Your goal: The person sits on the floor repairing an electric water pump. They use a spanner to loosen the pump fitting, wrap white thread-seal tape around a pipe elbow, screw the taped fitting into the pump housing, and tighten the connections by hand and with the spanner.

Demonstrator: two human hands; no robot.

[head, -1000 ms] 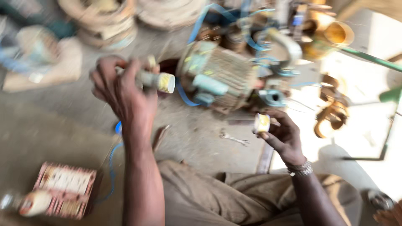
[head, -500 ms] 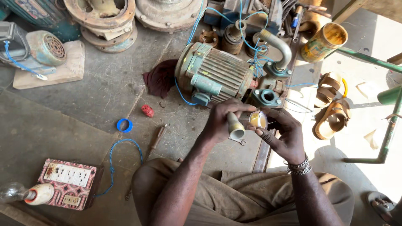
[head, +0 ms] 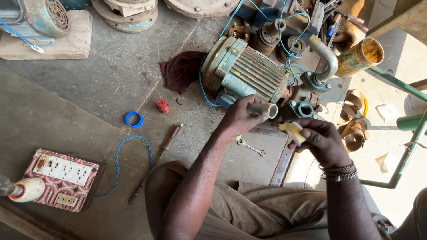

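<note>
- The view looks down at a person sitting on a grey concrete floor [head: 89,102], knees in tan trousers at the bottom edge.
- The left hand [head: 238,118] has its fingers wrapped around a short pale pipe [head: 264,110], whose open end points right.
- The right hand [head: 322,142] pinches a small yellowish piece [head: 293,131] between thumb and fingertips; the other fingers curl in. Bracelets sit on that wrist.
- The pipe's open end is just beside the yellowish piece; whether they touch cannot be told.
- Both hands hover in front of a green motor pump [head: 247,71] with a ribbed body, which lies on the floor near the top edge, right of centre.
- The pump's round green port [head: 304,109] is just right of the pipe's end.
- Blue wire [head: 284,49] loops over the pump.
- A dark red rag [head: 180,69] lies just left of the pump.
- A small wrench [head: 251,148] lies on the floor below the left hand.
- A screwdriver [head: 171,138] lies left of the wrench.
- A blue ring [head: 134,119] and a small red part [head: 163,106] lie further left, near each other.
- A patterned socket board [head: 62,178] lies by the bottom left corner, with a blue cord [head: 120,155] curling from it.
- A rusty tin [head: 360,55] stands near the top right corner.
</note>
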